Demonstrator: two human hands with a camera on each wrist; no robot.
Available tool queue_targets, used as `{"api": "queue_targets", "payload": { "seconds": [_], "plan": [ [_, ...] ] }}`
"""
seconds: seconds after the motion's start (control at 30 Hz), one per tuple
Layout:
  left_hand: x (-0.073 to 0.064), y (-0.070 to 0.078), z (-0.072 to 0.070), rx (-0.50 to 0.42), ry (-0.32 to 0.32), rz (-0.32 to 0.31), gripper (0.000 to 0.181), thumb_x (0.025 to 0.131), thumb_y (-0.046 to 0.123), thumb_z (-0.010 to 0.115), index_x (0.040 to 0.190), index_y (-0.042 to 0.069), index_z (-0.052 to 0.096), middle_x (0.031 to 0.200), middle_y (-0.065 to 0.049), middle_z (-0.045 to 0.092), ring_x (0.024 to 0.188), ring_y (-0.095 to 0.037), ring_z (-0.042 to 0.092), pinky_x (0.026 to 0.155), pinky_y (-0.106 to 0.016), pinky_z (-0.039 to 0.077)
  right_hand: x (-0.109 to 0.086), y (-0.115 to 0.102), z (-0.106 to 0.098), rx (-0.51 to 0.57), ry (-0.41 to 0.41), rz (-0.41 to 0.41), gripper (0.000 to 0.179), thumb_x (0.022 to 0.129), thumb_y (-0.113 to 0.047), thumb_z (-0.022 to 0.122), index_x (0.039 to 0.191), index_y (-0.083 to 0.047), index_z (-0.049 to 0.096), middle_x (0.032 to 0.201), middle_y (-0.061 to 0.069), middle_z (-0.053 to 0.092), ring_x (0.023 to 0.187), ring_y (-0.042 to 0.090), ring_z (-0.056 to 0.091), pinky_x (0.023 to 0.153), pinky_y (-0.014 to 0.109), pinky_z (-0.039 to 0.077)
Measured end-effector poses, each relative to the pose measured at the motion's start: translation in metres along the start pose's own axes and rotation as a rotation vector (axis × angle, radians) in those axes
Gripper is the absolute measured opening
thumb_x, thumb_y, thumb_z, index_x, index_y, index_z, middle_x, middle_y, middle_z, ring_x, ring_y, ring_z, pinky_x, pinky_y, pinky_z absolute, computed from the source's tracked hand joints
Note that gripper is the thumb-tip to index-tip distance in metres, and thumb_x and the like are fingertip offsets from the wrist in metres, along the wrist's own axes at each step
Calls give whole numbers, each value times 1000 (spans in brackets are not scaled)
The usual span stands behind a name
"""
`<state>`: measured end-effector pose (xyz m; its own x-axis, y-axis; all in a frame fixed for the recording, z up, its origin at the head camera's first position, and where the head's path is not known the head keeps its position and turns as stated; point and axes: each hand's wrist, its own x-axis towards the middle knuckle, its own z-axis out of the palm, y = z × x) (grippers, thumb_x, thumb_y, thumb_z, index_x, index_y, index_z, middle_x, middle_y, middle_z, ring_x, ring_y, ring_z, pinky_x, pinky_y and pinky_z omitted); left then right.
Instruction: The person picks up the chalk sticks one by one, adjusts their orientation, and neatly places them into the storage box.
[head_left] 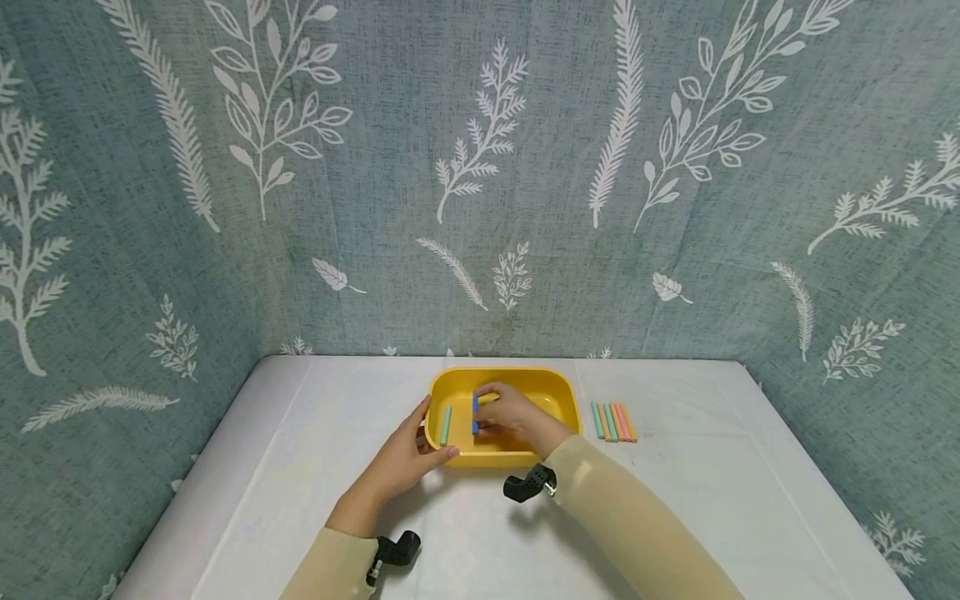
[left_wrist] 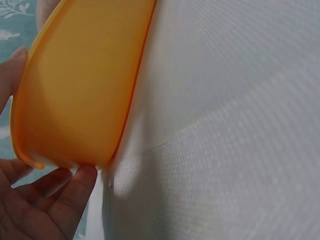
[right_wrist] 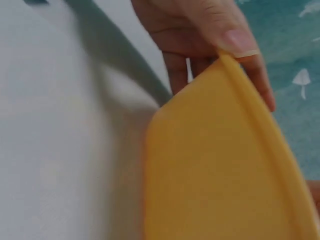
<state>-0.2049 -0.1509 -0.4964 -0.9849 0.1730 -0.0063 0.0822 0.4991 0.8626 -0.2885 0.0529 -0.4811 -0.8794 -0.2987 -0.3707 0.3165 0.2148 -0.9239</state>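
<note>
A yellow plastic container stands on the table in the head view. My left hand grips its left end, thumb over the front rim and fingers along the outer side; the left wrist view shows those fingers against the wall. My right hand reaches inside and pinches a blue chalk stick, which lies front to back and is partly covered by the fingers. To its left inside the container lies a green chalk stick. The right wrist view shows mainly the container's outer wall, hiding the blue stick.
Right of the container, several chalk sticks in green, orange and pink lie side by side in a row. A white cloth covers the table. Leaf-patterned fabric hangs behind the table and at both sides.
</note>
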Motion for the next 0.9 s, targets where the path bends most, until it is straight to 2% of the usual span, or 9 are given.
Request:
{"api": "queue_targets", "payload": {
  "seconds": [0.2,0.67,0.9],
  "plan": [
    [-1,0,0,-15,-6,3,101,88,32,80,162,12,14,163,-14,24,135,-36,48,100,-40,52,1,1,8,-106,19,21,47,88,7,70,132,-1,55,91,15,65,69,19,66,63,30,61],
    [-1,0,-2,-9,-9,11,101,88,34,79,162,13,13,163,-14,25,133,-34,51,99,-40,52,3,-2,15,-187,71,34,45,88,3,72,131,-2,58,88,15,67,66,18,67,61,28,60],
    [-1,-1,-1,-11,-10,11,103,87,36,80,162,13,14,163,-13,24,133,-34,50,100,-41,52,0,-2,17,-181,73,30,45,88,5,71,131,-1,59,84,14,66,62,16,66,59,27,60]
  ]
}}
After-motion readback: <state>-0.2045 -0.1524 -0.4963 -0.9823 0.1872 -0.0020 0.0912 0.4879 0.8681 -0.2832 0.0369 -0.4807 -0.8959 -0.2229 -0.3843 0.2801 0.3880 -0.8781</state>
